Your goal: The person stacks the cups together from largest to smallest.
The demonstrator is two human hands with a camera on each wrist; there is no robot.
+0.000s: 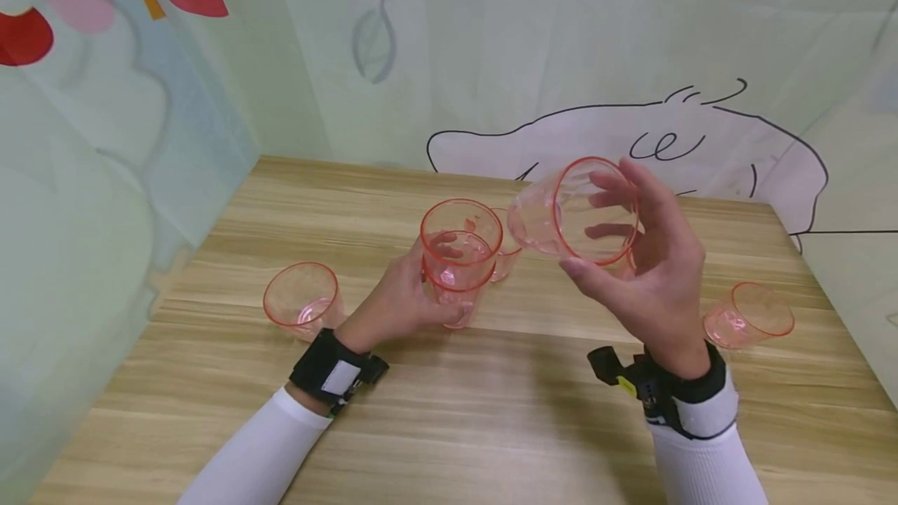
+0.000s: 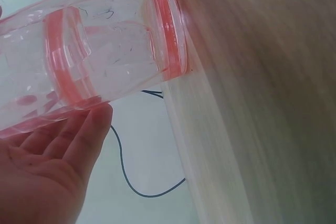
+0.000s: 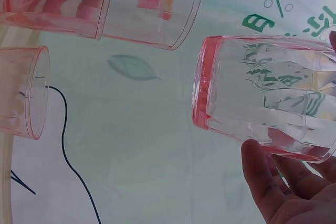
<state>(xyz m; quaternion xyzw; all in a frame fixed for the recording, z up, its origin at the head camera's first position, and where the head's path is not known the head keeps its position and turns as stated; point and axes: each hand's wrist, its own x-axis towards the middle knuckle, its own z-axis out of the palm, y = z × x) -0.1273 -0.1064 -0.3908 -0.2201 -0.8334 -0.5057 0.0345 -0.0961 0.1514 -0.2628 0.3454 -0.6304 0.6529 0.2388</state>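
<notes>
My left hand [image 1: 400, 294] grips a stack of two clear pinkish plastic cups [image 1: 459, 275], one nested in the other, mouths up, near the middle of the table. Raised to the right of it, my right hand [image 1: 655, 271] holds a similar single cup [image 1: 536, 217] by its sides, thumb below and fingers around the far side. This cup lies tilted in the air, its red-edged mouth toward me and its base pointing left at the stack. In the right wrist view, a gap shows between the held cup [image 3: 252, 87] and the stack [image 3: 152, 3].
One more cup [image 1: 302, 302] stands on the wooden table [image 1: 449, 419] at the left, another [image 1: 751, 316] at the right. Just behind the stack is a further cup [image 1: 507, 256], partly covered. A printed cloth backdrop [image 1: 491, 45] rises behind the table's far edge.
</notes>
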